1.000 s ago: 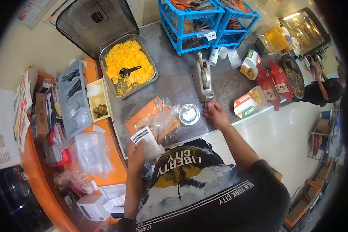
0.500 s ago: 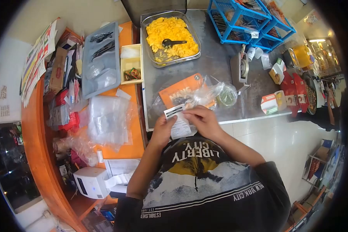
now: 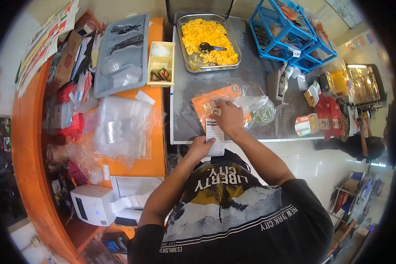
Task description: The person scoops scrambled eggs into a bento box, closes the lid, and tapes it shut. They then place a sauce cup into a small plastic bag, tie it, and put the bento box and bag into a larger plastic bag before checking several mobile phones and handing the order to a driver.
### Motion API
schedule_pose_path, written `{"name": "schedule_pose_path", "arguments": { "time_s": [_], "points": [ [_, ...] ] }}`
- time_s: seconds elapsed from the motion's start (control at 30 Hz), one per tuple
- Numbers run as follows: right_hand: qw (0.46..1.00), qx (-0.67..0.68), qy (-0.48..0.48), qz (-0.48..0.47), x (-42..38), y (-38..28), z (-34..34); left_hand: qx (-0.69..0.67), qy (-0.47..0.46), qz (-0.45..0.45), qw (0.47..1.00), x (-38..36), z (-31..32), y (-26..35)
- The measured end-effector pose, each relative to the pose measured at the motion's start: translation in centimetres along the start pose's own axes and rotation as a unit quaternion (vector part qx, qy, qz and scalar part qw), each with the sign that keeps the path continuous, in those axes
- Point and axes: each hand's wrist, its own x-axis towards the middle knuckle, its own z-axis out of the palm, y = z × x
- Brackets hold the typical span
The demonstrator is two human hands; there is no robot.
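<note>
A white printed receipt [image 3: 214,136] hangs from my left hand [image 3: 200,149], its thumb pressed over the paper near the lower end. My right hand [image 3: 229,118] reaches over an orange printed packet [image 3: 201,104] on the metal counter. Its bent fingers are apart and touch the packet's lettered front, just above the top of the receipt. Right beside the packet lies a clear plastic bag [image 3: 255,104] with a round greenish item inside, too blurred to name.
A glass tray [image 3: 238,65] of yellow food with a black spoon stands at the back. Blue basket racks [image 3: 268,55] and a tape dispenser [image 3: 278,88] are to the right. A grey cutlery tray [image 3: 102,75], plastic bags [image 3: 123,127] and a white printer [image 3: 92,204] lie left.
My right hand has left the receipt and moved forward onto the orange packet. The receipt now hangs straighter in my left hand. The camera view has shifted slightly.
</note>
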Motion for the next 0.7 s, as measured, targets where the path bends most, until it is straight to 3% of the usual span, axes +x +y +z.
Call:
{"name": "schedule_pose_path", "arguments": {
  "time_s": [0.03, 0.13, 0.17, 0.27, 0.33, 0.4, 0.43, 0.5, 0.57, 0.6, 0.67, 0.7],
  "points": [
    [0.999, -0.005, -0.041, 0.006, 0.5, -0.1, -0.8, -0.006, 0.005, -0.008, 1.0, 0.2, 0.2, -0.9],
    [0.995, 0.069, -0.011, -0.073, 1.6, 1.1, -2.6, -0.045, 0.02, -0.012, 0.999, 0.5, 0.7, -2.1],
    [0.992, 0.085, -0.057, -0.072, 2.0, 1.4, -4.4, -0.073, 0.022, -0.001, 0.997, 0.2, 1.1, -2.1],
    [0.953, -0.008, 0.033, -0.302, 3.0, 4.5, -8.6, -0.074, 0.06, 0.023, 0.995, -0.3, 2.0, -2.7],
    [0.916, -0.142, 0.078, -0.368, 3.9, 7.4, -10.1, -0.068, 0.107, 0.049, 0.991, -0.5, 3.1, -3.3],
    [0.897, -0.264, -0.014, -0.353, 4.6, 9.3, -10.6, -0.083, 0.178, 0.091, 0.976, -1.0, 4.5, -4.0],
    [0.886, -0.323, -0.126, -0.307, 4.9, 9.7, -10.6, -0.039, 0.212, 0.092, 0.972, -1.2, 5.0, -4.5],
    [0.87, -0.331, -0.233, -0.282, 6.7, 11.1, -9.2, 0.043, 0.299, 0.085, 0.95, -2.5, 5.8, -6.1],
    [0.896, -0.29, -0.229, -0.247, 7.6, 13.0, -8.5, 0.088, 0.404, 0.085, 0.907, -6.3, 7.3, -6.0],
    [0.897, -0.256, -0.201, -0.299, 7.0, 12.7, -10.2, 0.118, 0.466, 0.079, 0.874, -7.6, 8.3, -7.0],
    [0.848, -0.153, -0.196, -0.468, 7.5, 13.4, -12.8, -0.027, 0.488, 0.097, 0.867, -9.1, 9.7, -11.6],
    [0.876, -0.051, -0.328, -0.35, 6.8, 11.5, -14.8, -0.093, 0.493, 0.117, 0.857, -10.2, 9.5, -13.4]
  ]
}}
